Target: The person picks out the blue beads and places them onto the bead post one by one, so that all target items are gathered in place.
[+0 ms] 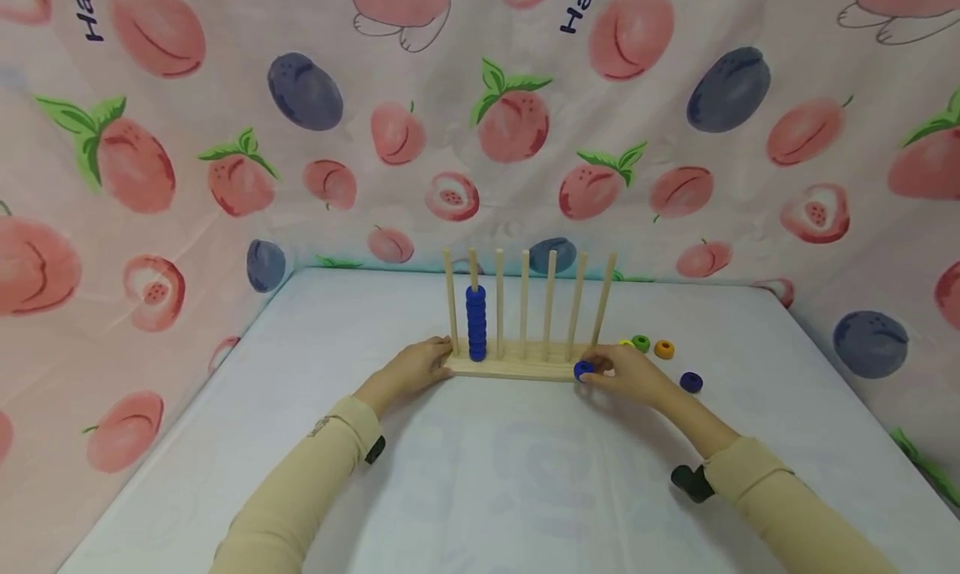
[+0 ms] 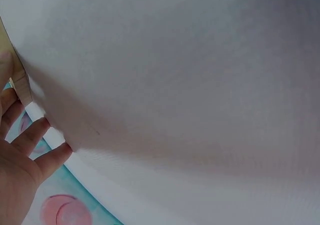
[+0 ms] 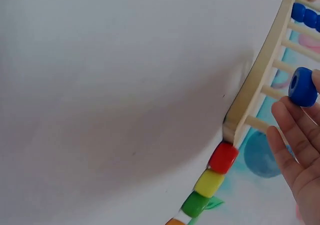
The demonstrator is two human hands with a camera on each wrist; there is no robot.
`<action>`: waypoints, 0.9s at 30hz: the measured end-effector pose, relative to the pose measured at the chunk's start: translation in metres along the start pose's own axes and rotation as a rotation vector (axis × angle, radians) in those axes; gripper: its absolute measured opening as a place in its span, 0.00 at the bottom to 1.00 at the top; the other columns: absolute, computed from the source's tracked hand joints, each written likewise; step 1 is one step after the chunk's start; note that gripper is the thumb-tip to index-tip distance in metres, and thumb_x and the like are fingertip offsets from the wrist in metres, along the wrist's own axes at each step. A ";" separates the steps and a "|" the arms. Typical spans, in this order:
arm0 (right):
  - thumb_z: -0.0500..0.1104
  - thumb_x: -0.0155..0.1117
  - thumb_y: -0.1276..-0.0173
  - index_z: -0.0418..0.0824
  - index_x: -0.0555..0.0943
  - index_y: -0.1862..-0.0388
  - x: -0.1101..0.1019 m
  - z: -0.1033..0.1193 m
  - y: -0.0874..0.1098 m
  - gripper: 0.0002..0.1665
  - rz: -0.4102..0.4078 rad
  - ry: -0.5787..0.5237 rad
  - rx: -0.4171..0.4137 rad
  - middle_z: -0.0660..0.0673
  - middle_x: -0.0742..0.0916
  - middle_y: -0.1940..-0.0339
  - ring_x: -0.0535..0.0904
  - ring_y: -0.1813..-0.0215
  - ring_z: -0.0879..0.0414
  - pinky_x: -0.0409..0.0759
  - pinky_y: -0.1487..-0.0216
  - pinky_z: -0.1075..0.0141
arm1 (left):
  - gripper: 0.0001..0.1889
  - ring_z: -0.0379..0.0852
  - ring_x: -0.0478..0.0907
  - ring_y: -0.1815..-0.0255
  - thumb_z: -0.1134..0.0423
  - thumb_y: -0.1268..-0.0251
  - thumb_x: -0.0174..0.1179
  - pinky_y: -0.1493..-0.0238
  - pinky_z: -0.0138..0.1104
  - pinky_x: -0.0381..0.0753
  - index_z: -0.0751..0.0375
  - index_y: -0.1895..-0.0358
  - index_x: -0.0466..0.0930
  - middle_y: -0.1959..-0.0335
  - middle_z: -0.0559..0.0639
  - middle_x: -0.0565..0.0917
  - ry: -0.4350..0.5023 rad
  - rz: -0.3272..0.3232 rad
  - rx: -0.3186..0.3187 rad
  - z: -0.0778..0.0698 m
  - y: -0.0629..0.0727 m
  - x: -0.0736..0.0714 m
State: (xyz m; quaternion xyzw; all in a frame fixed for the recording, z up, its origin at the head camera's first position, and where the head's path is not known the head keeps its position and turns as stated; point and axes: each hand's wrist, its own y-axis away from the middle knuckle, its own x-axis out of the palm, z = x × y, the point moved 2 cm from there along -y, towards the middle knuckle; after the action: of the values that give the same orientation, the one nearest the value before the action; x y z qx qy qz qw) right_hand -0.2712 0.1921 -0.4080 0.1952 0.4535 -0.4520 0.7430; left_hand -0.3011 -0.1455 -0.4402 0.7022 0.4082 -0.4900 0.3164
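A wooden peg stand (image 1: 517,374) with several upright pegs rests on the white table. Its second peg from the left carries a stack of blue beads (image 1: 476,324); the other pegs are bare. My left hand (image 1: 411,372) holds the left end of the base, thumb in front and fingers behind, with two fingers (image 2: 54,160) spread apart from the wood. Between thumb and fingertips, my right hand (image 1: 626,376) pinches a blue bead (image 3: 301,87), its hole showing, near the right end of the base and off the pegs.
Right of the stand lie loose beads: one blue (image 1: 692,382), one orange (image 1: 664,349), one green (image 1: 641,342) and one yellow (image 1: 626,343), partly hidden by the right hand. The right wrist view also shows a red bead (image 3: 222,157). A fruit-print cloth (image 1: 480,141) hangs behind the table.
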 end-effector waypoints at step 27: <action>0.42 0.67 0.38 0.31 0.81 0.57 0.012 0.040 -0.030 0.16 -0.139 -0.065 -0.053 0.40 0.88 0.66 0.84 0.63 0.49 0.84 0.58 0.56 | 0.30 0.60 0.64 0.31 0.56 0.33 0.57 0.30 0.48 0.63 0.72 0.34 0.64 0.31 0.63 0.66 -0.021 0.004 -0.010 -0.002 -0.001 -0.001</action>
State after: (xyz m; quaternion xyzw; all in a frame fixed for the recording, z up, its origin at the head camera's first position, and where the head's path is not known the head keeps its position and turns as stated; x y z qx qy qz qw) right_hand -0.2748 0.1422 -0.3938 0.1286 0.4532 -0.4966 0.7290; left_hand -0.3013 -0.1438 -0.4385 0.6963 0.4061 -0.4945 0.3252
